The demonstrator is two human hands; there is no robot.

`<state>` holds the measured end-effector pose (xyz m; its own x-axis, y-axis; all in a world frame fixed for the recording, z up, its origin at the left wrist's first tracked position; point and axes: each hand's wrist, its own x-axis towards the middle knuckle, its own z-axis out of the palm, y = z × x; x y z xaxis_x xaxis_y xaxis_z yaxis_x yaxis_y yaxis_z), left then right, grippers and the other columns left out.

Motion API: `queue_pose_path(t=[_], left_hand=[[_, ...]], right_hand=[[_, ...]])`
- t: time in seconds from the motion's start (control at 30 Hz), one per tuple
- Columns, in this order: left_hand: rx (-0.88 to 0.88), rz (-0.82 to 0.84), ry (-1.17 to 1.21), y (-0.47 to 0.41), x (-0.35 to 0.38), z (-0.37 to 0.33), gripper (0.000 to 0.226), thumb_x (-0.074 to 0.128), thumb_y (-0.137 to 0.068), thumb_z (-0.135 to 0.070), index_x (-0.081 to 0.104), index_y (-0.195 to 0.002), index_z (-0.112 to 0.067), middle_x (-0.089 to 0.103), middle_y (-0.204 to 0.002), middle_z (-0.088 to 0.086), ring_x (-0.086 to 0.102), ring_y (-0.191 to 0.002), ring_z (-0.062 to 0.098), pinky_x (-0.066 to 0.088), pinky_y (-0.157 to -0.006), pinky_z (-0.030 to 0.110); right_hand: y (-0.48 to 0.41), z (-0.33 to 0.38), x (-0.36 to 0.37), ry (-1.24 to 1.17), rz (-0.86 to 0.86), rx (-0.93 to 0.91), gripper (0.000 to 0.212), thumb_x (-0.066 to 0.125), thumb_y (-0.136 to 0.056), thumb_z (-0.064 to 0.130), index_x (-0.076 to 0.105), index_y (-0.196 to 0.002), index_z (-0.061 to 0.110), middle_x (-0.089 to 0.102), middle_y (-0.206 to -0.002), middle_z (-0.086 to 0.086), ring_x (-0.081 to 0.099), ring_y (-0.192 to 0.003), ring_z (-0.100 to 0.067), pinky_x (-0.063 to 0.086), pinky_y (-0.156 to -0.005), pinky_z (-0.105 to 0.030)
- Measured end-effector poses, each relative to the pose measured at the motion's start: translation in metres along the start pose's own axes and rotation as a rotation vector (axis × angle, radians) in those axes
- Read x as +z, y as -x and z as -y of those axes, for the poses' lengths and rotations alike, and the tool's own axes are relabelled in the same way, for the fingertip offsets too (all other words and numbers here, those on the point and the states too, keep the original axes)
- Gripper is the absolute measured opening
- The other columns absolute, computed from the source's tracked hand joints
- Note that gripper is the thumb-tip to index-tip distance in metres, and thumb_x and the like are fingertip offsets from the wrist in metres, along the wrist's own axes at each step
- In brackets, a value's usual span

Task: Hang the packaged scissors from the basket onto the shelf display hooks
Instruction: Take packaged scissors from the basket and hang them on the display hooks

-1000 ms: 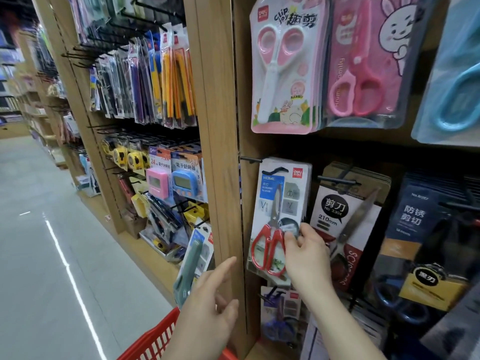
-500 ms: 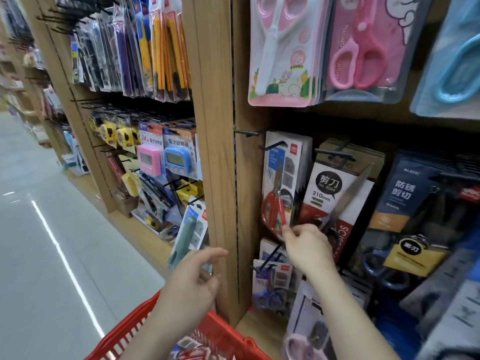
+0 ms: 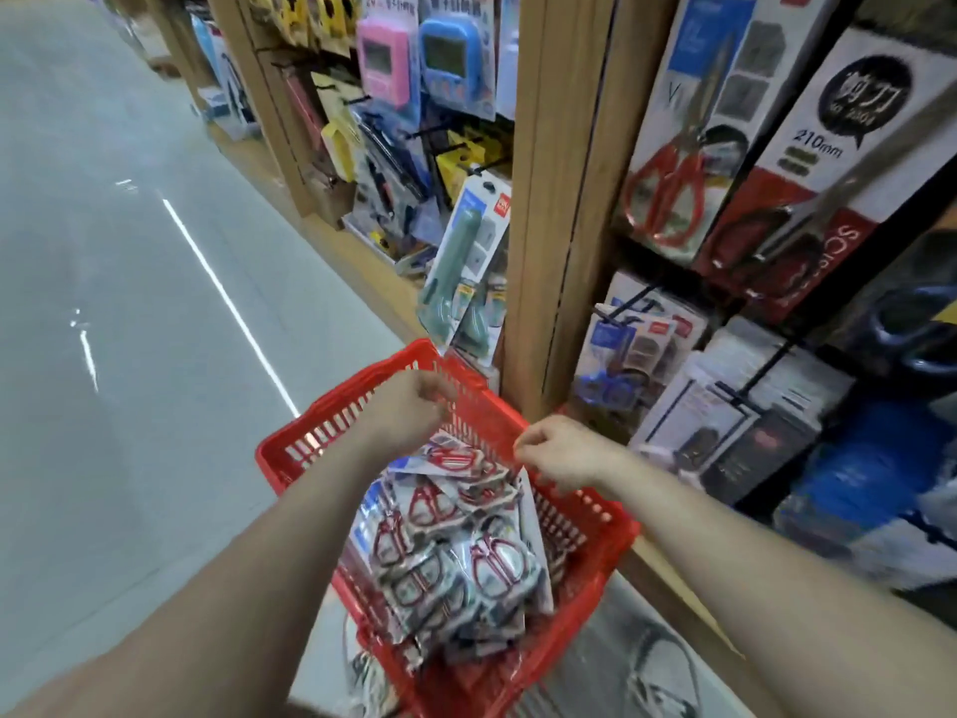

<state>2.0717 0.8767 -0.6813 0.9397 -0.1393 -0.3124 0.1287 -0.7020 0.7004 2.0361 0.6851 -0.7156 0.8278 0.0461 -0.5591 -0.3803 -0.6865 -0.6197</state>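
I read this as the pick step. Packaged scissors (image 3: 455,541) piled in red basket (image 3: 336,406), lower centre. Left hand (image 3: 409,412) over them, loosely curled, empty. Right hand (image 3: 567,456) curled at a pack edge; can't tell if pinching. Next: lift one to hung packs (image 3: 668,163), upper right.

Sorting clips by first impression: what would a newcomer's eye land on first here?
The red basket at bottom centre, heaped with packaged scissors, stands out most. The left hand and right hand hang over it with curled fingers; whether either grips anything is unclear. On the shelf to the right, a pack of red-handled scissors hangs near the top.
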Motion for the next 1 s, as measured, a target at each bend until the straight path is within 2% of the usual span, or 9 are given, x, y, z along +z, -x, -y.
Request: queue_pose_path(t=[0.13, 0.23, 0.37, 0.5, 0.57, 0.63, 0.73, 0.83, 1.0], left_hand=[[-0.291, 0.086, 0.087, 0.003, 0.053, 0.075, 0.026, 0.048, -0.092, 0.006, 0.07, -0.102, -0.004, 0.066, -0.094, 0.014, 0.052, -0.06, 0.015, 0.041, -0.046, 0.017], [-0.492, 0.078, 0.116, 0.005, 0.096, 0.13, 0.016, 0.054, -0.095, -0.009, 0.066, -0.103, -0.005, 0.069, -0.105, 0.019, 0.059, -0.076, 0.025, 0.046, -0.065, 0.026], [-0.683, 0.083, 0.117, -0.011, 0.132, 0.185, 0.062, 0.058, -0.093, -0.053, 0.062, -0.116, 0.004, 0.068, -0.115, 0.023, 0.066, -0.107, 0.039, 0.055, -0.092, 0.042], [-0.756, 0.0, 0.219, -0.026, 0.137, 0.187, 0.059, 0.049, -0.101, -0.037, 0.043, -0.134, 0.011, 0.059, -0.127, 0.024, 0.058, -0.117, 0.04, 0.049, -0.096, 0.037], [-0.781, -0.013, 0.252, -0.03, 0.142, 0.186, 0.059, 0.049, -0.102, -0.034, 0.036, -0.139, 0.01, 0.058, -0.124, 0.02, 0.057, -0.115, 0.037, 0.045, -0.091, 0.032], [-0.805, -0.037, 0.247, -0.029, 0.148, 0.191, 0.068, 0.053, -0.1, -0.036, 0.028, -0.145, 0.008, 0.053, -0.137, 0.023, 0.051, -0.125, 0.04, 0.043, -0.1, 0.034], [-0.799, -0.008, 0.227, -0.032, 0.154, 0.202, 0.068, 0.05, -0.101, -0.041, 0.026, -0.148, 0.002, 0.047, -0.144, 0.026, 0.046, -0.133, 0.043, 0.039, -0.111, 0.045], [-0.789, -0.008, 0.281, -0.035, 0.152, 0.205, 0.067, 0.054, -0.098, -0.039, 0.028, -0.147, -0.003, 0.048, -0.144, 0.024, 0.047, -0.132, 0.041, 0.04, -0.111, 0.048], [-0.811, -0.096, 0.398, -0.036, 0.144, 0.202, 0.071, 0.06, -0.092, -0.046, 0.031, -0.146, -0.01, 0.051, -0.141, 0.017, 0.051, -0.126, 0.038, 0.043, -0.106, 0.044]], right_hand=[[-0.022, -0.039, 0.047, 0.003, -0.021, 0.104, 0.017, 0.057, -0.093, 0.019, 0.065, -0.085, 0.007, 0.058, -0.08, -0.005, 0.052, -0.077, -0.021, 0.039, -0.066, -0.03], [-0.036, -0.066, 0.075, 0.101, 0.06, 0.19, 0.028, 0.05, -0.094, 0.012, 0.063, -0.118, 0.007, 0.064, -0.119, -0.013, 0.061, -0.103, -0.027, 0.048, -0.085, -0.031], [-0.05, -0.087, 0.11, 0.225, 0.065, 0.249, 0.046, 0.051, -0.091, 0.014, 0.054, -0.137, 0.014, 0.055, -0.142, -0.012, 0.053, -0.128, -0.028, 0.043, -0.098, -0.027], [-0.065, -0.096, 0.134, 0.261, 0.055, 0.251, 0.056, 0.054, -0.091, 0.027, 0.041, -0.143, 0.011, 0.05, -0.143, -0.02, 0.047, -0.131, -0.034, 0.043, -0.1, -0.033], [-0.074, -0.097, 0.144, 0.179, 0.101, 0.281, 0.07, 0.055, -0.092, 0.033, 0.025, -0.151, 0.011, 0.043, -0.147, -0.02, 0.043, -0.134, -0.036, 0.041, -0.102, -0.034], [-0.082, -0.094, 0.15, 0.028, 0.145, 0.324, 0.078, 0.057, -0.093, 0.037, 0.014, -0.154, 0.013, 0.047, -0.145, -0.017, 0.049, -0.13, -0.035, 0.043, -0.096, -0.033], [-0.09, -0.098, 0.156, -0.222, 0.148, 0.391, 0.086, 0.064, -0.091, 0.042, 0.016, -0.155, 0.011, 0.041, -0.152, -0.012, 0.045, -0.135, -0.032, 0.041, -0.105, -0.034], [-0.095, -0.108, 0.166, -0.227, 0.206, 0.436, 0.092, 0.071, -0.086, 0.047, 0.023, -0.154, 0.009, 0.034, -0.157, -0.011, 0.042, -0.138, -0.03, 0.04, -0.109, -0.034], [-0.089, -0.103, 0.171, -0.352, 0.156, 0.451, 0.047, 0.073, -0.089, 0.023, 0.054, -0.128, 0.004, 0.058, -0.126, -0.011, 0.057, -0.109, -0.024, 0.044, -0.094, -0.029]])
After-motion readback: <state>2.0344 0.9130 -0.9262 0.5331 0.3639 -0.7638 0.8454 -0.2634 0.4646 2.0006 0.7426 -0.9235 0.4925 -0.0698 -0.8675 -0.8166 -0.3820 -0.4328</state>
